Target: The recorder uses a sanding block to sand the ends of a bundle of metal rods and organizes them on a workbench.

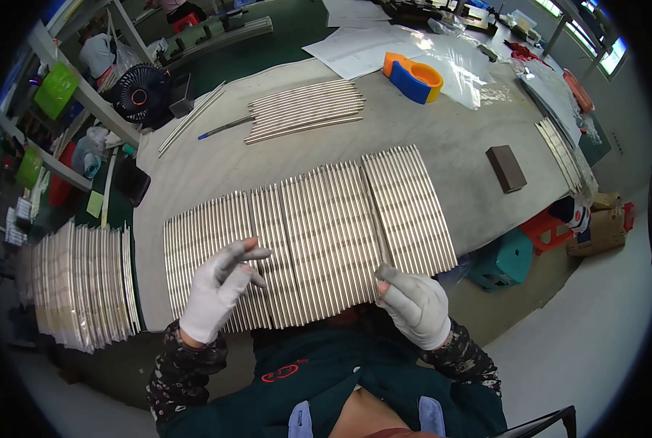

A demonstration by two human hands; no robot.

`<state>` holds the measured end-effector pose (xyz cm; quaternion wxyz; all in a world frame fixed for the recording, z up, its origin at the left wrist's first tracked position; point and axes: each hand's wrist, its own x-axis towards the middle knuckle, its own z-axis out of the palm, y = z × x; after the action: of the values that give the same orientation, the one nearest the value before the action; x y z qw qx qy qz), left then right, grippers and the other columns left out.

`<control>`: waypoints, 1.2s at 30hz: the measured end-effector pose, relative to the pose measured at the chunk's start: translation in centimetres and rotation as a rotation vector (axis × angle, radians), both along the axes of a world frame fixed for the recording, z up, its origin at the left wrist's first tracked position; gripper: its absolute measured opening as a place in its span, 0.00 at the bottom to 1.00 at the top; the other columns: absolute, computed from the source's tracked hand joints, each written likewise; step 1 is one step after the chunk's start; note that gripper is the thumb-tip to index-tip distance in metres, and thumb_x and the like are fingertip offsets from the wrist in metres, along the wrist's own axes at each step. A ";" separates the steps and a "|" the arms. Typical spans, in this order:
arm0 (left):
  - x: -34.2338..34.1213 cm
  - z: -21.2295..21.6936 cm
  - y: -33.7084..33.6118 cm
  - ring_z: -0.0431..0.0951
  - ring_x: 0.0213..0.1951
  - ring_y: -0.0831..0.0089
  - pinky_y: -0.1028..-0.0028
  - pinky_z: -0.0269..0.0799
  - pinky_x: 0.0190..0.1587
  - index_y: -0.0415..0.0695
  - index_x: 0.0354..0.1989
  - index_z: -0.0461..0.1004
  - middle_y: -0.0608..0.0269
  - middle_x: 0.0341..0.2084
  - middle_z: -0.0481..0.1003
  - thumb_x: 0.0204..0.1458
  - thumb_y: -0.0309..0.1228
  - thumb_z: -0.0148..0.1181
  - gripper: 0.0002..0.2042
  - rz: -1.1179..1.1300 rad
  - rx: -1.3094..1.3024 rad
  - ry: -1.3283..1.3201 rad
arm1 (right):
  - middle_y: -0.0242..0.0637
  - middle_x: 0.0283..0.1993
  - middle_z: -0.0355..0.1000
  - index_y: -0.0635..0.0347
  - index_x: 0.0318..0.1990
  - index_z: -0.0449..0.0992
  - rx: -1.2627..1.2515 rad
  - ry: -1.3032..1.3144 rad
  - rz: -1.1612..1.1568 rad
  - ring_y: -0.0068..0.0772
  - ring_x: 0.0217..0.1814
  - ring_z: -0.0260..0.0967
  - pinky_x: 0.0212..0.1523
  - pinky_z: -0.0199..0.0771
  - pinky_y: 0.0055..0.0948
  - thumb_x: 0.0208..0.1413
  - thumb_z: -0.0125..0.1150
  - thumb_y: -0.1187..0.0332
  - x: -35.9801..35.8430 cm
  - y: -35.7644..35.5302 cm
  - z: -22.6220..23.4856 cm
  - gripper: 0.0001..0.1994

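Observation:
A wide row of thin silver metal rods [318, 233] lies side by side on the grey table [450, 139], close to its near edge. My left hand [220, 288], in a white glove, hovers over the left part of the row with fingers spread and touching the rods. My right hand [412, 305], also gloved, is curled at the near ends of the rods on the right, its fingers pressing against them; whether it grips one is unclear.
A second, smaller bundle of rods [304, 109] lies farther back, with a blue pen [224, 128] beside it. A blue and orange tape dispenser [412, 77], a dark block [506, 168], papers, a black fan [142, 91] and stacked rod bundles [81, 285] at the left surround the work area.

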<state>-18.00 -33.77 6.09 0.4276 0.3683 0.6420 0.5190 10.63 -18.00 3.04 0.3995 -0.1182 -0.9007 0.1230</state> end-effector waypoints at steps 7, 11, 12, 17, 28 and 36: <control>8.5 -0.1 10.9 0.74 0.35 0.83 0.82 0.71 0.36 0.35 0.60 0.68 0.65 0.38 0.77 0.66 0.39 0.56 0.22 -0.355 -0.203 -0.503 | 0.45 0.47 0.76 0.64 0.48 0.76 0.077 -0.053 0.131 0.38 0.39 0.79 0.35 0.80 0.30 0.51 0.66 0.74 -2.5 -1.0 1.5 0.16; 7.8 0.4 11.6 0.73 0.35 0.83 0.81 0.69 0.37 0.36 0.56 0.70 0.68 0.34 0.75 0.65 0.36 0.55 0.18 -0.304 -0.235 -0.440 | 0.46 0.48 0.76 0.61 0.53 0.73 0.106 0.002 0.103 0.39 0.40 0.79 0.34 0.80 0.30 0.50 0.66 0.75 -1.4 0.3 2.4 0.21; 6.9 0.5 11.8 0.73 0.34 0.83 0.81 0.69 0.36 0.36 0.54 0.71 0.69 0.34 0.75 0.64 0.35 0.55 0.17 -0.315 -0.225 -0.390 | 0.46 0.48 0.76 0.60 0.55 0.72 0.119 -0.046 0.099 0.40 0.40 0.79 0.34 0.81 0.30 0.50 0.67 0.75 -0.8 0.8 2.6 0.23; -0.5 0.5 16.4 0.79 0.32 0.66 0.68 0.75 0.34 0.40 0.44 0.76 0.60 0.29 0.78 0.61 0.31 0.55 0.09 -0.219 -0.034 0.950 | 0.48 0.57 0.72 0.57 0.59 0.70 0.187 -0.071 -0.361 0.47 0.51 0.73 0.48 0.75 0.39 0.44 0.66 0.78 3.1 7.9 1.7 0.30; -8.3 -4.9 20.8 0.78 0.39 0.58 0.61 0.77 0.40 0.46 0.38 0.75 0.59 0.33 0.76 0.51 0.30 0.60 0.07 -0.118 -0.018 1.662 | 0.45 0.56 0.73 0.63 0.47 0.79 0.015 -0.353 -0.769 0.49 0.58 0.69 0.57 0.68 0.43 0.53 0.63 0.71 5.3 18.9 -5.1 0.14; -9.8 -3.4 15.5 0.58 0.70 0.50 0.56 0.57 0.69 0.35 0.67 0.63 0.43 0.68 0.61 0.59 0.44 0.58 0.33 -0.184 -0.210 1.343 | 0.46 0.56 0.74 0.65 0.48 0.78 0.013 -0.361 -0.768 0.50 0.59 0.68 0.59 0.67 0.44 0.54 0.62 0.72 5.2 18.7 -4.7 0.14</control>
<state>-27.82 -18.24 2.67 0.0126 0.6200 0.7809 0.0746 15.85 0.70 -1.66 0.2531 -0.4623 -0.8475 -0.0632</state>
